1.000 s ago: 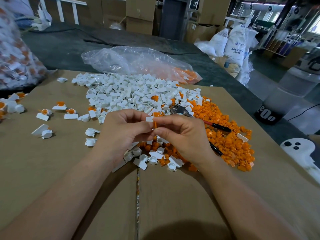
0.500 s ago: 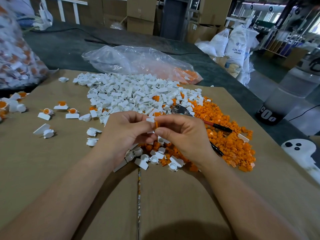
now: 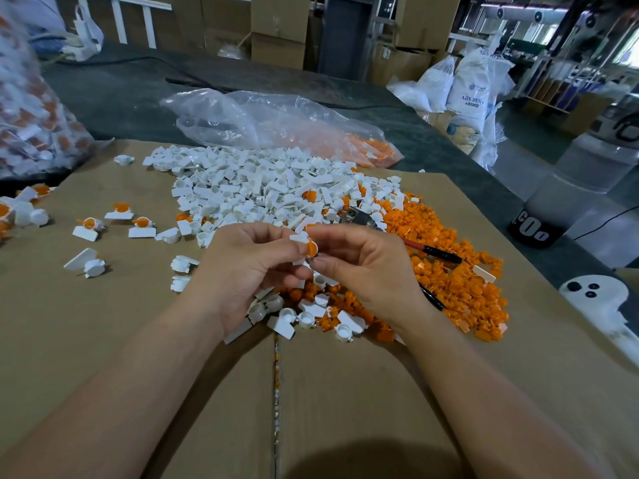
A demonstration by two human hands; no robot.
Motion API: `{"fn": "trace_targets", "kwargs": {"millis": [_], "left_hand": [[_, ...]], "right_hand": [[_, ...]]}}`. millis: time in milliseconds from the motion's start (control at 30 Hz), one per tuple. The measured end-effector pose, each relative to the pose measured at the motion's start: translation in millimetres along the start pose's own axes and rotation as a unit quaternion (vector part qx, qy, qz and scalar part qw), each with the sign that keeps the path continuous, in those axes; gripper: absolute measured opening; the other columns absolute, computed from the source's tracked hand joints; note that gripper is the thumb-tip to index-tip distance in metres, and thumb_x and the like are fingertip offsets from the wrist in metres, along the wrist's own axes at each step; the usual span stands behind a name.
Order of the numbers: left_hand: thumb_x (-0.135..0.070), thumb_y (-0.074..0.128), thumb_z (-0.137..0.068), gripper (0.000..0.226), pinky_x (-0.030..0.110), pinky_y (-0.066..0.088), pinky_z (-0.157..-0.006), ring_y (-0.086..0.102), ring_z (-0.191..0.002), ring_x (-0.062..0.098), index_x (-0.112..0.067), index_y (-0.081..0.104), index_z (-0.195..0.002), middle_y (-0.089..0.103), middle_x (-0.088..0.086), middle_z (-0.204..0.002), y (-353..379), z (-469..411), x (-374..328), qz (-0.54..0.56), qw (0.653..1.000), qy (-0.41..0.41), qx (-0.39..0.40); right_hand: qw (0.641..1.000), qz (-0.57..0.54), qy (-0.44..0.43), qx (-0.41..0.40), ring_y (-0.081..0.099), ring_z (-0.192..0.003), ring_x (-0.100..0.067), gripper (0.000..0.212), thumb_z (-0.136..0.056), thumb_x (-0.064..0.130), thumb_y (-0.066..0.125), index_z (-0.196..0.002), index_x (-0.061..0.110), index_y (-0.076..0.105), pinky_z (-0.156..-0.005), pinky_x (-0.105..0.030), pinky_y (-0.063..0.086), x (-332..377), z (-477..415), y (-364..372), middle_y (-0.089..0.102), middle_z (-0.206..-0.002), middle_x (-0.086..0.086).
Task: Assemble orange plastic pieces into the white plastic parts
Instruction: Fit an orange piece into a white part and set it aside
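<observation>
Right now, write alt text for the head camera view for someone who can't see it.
Over a cardboard sheet, the left hand pinches a white part while the right hand holds an orange piece against it. Behind them lie a white pile and an orange pile; finished ones sit at left.

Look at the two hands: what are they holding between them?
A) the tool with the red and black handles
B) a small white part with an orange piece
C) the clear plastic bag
B: the left hand pinches a white part, and the right hand pinches an orange piece against it.
</observation>
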State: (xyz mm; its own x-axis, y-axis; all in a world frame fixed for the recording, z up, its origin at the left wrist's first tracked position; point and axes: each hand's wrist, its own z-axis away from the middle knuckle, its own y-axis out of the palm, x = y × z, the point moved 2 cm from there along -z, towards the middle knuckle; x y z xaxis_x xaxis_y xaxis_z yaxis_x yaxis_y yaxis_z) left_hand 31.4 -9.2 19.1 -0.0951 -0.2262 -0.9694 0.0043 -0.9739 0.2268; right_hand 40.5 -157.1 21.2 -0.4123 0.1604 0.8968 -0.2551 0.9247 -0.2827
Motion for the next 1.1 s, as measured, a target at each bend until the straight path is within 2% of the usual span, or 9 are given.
{"fn": "trace_targets", "kwargs": {"millis": [100, 333, 767, 1100], "left_hand": [[0.006, 0.066, -0.071, 0.011, 0.015, 0.046, -0.039, 0.062, -0.045, 0.014, -0.002, 0.063, -0.066, 0.062, 0.007, -0.051, 0.4, -0.4, 0.6, 0.008, 1.0, -0.007, 0.001], [0.003, 0.068, -0.063, 0.007, 0.014, 0.046, -0.039, 0.062, -0.044, 0.014, -0.001, 0.063, -0.067, 0.063, 0.009, -0.052, 0.8, -0.7, 0.6, 0.026, 0.999, -0.019, 0.007], [0.006, 0.066, -0.073, 0.009, 0.015, 0.047, -0.04, 0.063, -0.046, 0.015, -0.002, 0.064, -0.068, 0.064, 0.01, -0.054, 0.0, 0.3, 1.1, 0.015, 1.0, -0.02, 0.002], [0.005, 0.066, -0.075, 0.013, 0.017, 0.048, -0.042, 0.063, -0.047, 0.015, -0.004, 0.063, -0.066, 0.064, 0.01, -0.054, 1.6, 2.2, -1.0, -0.009, 1.0, 0.004, 0.008]], "right_hand": [[1.0, 0.01, -0.009, -0.005, 0.067, -0.088, -0.01, 0.037, -0.078, -0.005, 0.065, -0.104, 0.021, 0.062, -0.079, -0.024, 0.054, 0.4, -0.3, 0.0, 0.068, -0.093, 0.003], [1.0, 0.021, -0.011, -0.008, 0.068, -0.083, -0.011, 0.039, -0.077, -0.007, 0.067, -0.091, 0.029, 0.065, -0.077, -0.025, 0.055, -0.1, 0.0, 0.8, 0.069, -0.086, 0.008], [0.999, 0.043, -0.023, -0.003, 0.068, -0.084, -0.009, 0.036, -0.077, 0.0, 0.069, -0.093, 0.031, 0.064, -0.079, -0.024, 0.054, -0.7, 0.0, 0.2, 0.069, -0.089, 0.009], [1.0, 0.005, -0.025, -0.008, 0.068, -0.081, -0.01, 0.035, -0.073, 0.001, 0.072, -0.095, 0.027, 0.064, -0.075, -0.023, 0.054, -2.0, -0.3, -2.1, 0.069, -0.088, 0.01]]}}
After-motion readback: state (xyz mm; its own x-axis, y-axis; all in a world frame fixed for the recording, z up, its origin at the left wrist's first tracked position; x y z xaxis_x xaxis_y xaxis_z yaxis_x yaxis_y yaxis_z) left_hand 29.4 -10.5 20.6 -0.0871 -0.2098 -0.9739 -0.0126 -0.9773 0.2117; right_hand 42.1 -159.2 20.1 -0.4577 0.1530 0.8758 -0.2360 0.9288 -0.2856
